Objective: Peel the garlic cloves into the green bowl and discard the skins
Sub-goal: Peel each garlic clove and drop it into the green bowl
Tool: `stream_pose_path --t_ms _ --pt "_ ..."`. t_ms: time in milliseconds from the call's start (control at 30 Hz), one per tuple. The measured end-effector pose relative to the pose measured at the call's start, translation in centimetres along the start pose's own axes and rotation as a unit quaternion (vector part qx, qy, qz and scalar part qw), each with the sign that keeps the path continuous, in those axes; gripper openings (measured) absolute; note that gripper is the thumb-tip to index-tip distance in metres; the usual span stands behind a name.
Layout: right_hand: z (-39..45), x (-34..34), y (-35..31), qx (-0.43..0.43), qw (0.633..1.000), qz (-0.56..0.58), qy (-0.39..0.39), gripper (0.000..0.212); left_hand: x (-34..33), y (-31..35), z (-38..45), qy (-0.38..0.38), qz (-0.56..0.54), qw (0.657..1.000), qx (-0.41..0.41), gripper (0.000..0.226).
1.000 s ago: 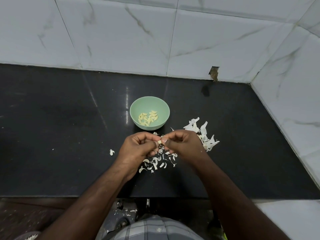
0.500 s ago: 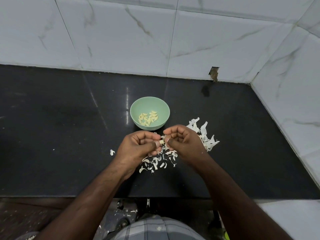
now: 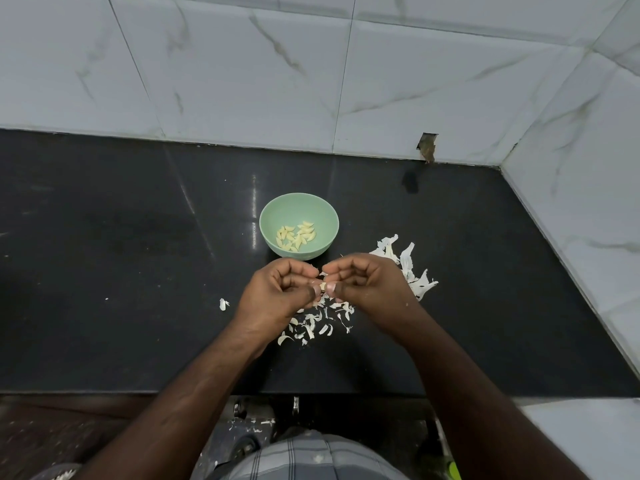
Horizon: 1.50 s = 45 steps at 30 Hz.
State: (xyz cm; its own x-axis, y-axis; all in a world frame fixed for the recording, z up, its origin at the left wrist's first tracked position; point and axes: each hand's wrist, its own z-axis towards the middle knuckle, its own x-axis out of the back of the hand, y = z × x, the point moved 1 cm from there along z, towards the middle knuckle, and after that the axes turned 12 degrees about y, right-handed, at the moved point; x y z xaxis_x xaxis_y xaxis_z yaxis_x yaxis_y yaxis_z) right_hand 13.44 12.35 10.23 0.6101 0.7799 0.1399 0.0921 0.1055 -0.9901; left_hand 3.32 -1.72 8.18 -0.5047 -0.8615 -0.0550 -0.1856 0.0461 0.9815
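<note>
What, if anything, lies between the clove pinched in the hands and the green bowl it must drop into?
Nothing visible. The garlic clove is pinched between the left hand and right hand, just in front of the green bowl. The bowl is open-topped; the loose skins lie on the nearer side.

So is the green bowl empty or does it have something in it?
Not empty: the upright green bowl holds a small cluster of peeled garlic cloves at its bottom.

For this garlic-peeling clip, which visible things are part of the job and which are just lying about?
Part of the job:
green bowl holding peeled cloves
garlic clove pinched between left hand and right hand
garlic skins scattered on the black counter

Just lying about:
broken gap in the wall tiles
debris on the floor
</note>
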Motion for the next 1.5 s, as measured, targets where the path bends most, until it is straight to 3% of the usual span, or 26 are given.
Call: stream_pose_path --t_ms 233,367,500,700,1000,1133,1267,1400,1500 --pt "-0.1 0.2 -0.1 -0.075 0.993 0.095 0.012 0.022 0.0 0.1 -0.1 -0.007 -0.014 1.000 -0.013 0.023" --pt "-0.4 -0.3 -0.1 -0.067 0.992 0.096 0.038 0.023 -0.2 -0.2 -0.1 0.018 -0.042 0.999 -0.003 0.024" --pt "-0.6 -1.2 0.3 -0.029 0.995 0.052 0.078 0.030 -0.6 -0.6 0.0 0.064 -0.063 0.995 0.033 0.019" --pt "-0.8 -1.5 0.6 -0.005 0.994 0.004 0.108 0.032 -0.7 -0.4 -0.3 0.028 -0.082 0.996 0.032 0.028" --pt "-0.1 -0.3 1.1 0.012 0.987 -0.066 0.148 0.031 -0.6 -0.3 -0.5 0.019 -0.075 0.997 0.013 0.024" --pt "0.4 1.0 1.5 0.033 0.971 -0.165 0.169 0.015 -0.5 -0.5 -0.3 0.023 -0.053 0.998 0.014 0.022" --pt "0.5 1.6 1.2 0.064 0.952 -0.263 0.142 0.026 -0.5 -0.7 -0.3 0.021 -0.035 0.999 0.018 0.019" --pt "-0.2 0.4 0.4 -0.013 0.992 -0.093 0.080 0.020 -0.6 -0.6 -0.2 0.011 -0.018 1.000 0.009 0.017" --pt "-0.4 -0.4 0.2 -0.028 0.997 -0.037 0.054 0.018 -0.6 -0.5 -0.1 0.008 -0.027 1.000 0.005 0.020"
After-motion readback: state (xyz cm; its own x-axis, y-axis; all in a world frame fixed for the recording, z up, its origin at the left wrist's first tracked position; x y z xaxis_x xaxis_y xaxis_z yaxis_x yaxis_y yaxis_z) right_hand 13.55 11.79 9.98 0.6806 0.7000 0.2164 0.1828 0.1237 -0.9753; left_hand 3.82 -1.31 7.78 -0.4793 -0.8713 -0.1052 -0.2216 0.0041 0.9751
